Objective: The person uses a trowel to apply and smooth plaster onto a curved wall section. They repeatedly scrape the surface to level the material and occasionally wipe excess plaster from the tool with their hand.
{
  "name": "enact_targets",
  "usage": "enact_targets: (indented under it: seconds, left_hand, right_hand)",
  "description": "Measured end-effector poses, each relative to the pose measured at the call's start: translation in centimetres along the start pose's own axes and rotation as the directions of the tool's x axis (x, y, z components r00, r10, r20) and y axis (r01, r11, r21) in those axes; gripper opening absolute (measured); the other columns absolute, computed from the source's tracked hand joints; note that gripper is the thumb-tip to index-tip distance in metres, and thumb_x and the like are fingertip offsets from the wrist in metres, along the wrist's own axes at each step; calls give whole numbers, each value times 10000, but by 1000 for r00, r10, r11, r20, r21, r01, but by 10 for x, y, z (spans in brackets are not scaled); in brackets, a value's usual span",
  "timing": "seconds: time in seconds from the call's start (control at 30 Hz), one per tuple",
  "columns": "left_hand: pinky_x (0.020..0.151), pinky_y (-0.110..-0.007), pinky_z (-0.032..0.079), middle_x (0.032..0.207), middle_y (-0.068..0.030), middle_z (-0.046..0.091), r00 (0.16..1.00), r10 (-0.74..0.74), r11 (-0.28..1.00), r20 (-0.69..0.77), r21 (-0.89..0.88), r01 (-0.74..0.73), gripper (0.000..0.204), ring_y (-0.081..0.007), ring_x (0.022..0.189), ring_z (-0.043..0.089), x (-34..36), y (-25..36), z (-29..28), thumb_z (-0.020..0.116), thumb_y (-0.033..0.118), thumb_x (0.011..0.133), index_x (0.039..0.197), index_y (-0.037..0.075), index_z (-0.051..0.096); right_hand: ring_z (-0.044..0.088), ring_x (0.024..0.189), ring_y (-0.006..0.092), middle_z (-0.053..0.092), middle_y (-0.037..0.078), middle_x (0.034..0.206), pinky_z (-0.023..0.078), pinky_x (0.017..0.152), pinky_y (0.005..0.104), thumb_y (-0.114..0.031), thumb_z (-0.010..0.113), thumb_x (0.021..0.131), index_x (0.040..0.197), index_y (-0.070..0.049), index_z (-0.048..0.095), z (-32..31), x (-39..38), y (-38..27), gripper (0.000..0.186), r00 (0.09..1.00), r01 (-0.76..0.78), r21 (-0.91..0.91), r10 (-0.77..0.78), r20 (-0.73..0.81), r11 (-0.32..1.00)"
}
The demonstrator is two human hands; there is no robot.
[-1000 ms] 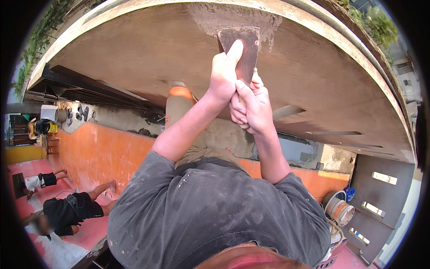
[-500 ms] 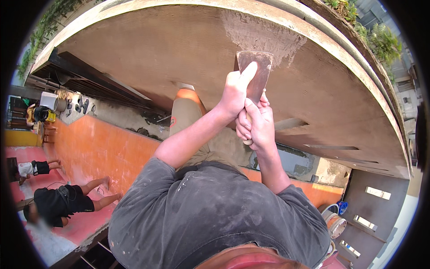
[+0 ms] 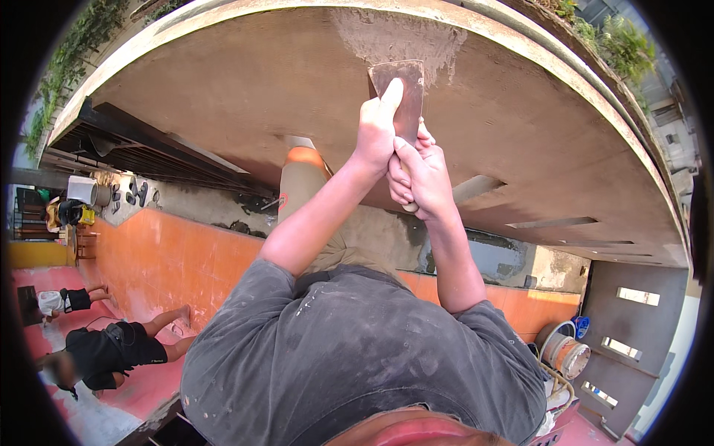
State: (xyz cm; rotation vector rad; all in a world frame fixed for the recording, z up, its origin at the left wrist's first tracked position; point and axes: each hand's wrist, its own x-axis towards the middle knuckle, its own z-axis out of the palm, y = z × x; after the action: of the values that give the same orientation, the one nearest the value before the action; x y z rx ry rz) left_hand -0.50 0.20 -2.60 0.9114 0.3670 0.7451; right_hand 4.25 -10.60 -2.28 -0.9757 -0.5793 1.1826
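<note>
Both my hands are on a wide-bladed scraper (image 3: pixel 410 104), raised against a curved, brown-grey plastered wall (image 3: pixel 245 82). My right hand (image 3: pixel 422 175) is closed around its handle, whose pale end shows below the fist. Higher up, my left hand (image 3: pixel 377 132) grips the blade with the thumb laid along its face; the other fingers are hidden behind. The blade's straight edge points up toward a rough, lighter patch (image 3: pixel 398 37) near the wall's top. Whether the edge touches the plaster, I cannot tell.
Narrow slots (image 3: pixel 478 187) pierce the wall low down. A pale rim (image 3: pixel 513 43) runs along its top. Below lie an orange surface (image 3: pixel 186 245) and a water-filled channel (image 3: pixel 494 256). Two people (image 3: pixel 115 353) are on the pink floor at left. A bucket (image 3: pixel 573 360) stands at right.
The view has shifted: the scraper, both hands and the rough patch all appear higher and further left. My grip looks the same, and the blade has barely moved against the wall.
</note>
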Motion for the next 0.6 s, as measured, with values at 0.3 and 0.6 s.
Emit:
enact_targets:
  seconds: [0.3,0.6]
  left_hand:
    - [529,-337,524,626,-87,574,999,40,999,4,20,-40,558,-212,529,597,5,22,-2,425,488,1078,813,19,571]
    - [605,-368,587,635,-110,610,997,77,995,-3,-67,-77,570,-203,561,634,-26,6,-22,466,507,1061,784,23,582]
  right_hand:
    - [355,334,76,409,-14,510,314,320,248,-170,507,1067,833,-54,512,15,8,-1,261,999,38,36,-38,17,999]
    - [351,340,81,418,-7,526,326,330,243,-223,500,1082,752,-68,481,16,-13,13,365,994,-63,-51,67,81,997]
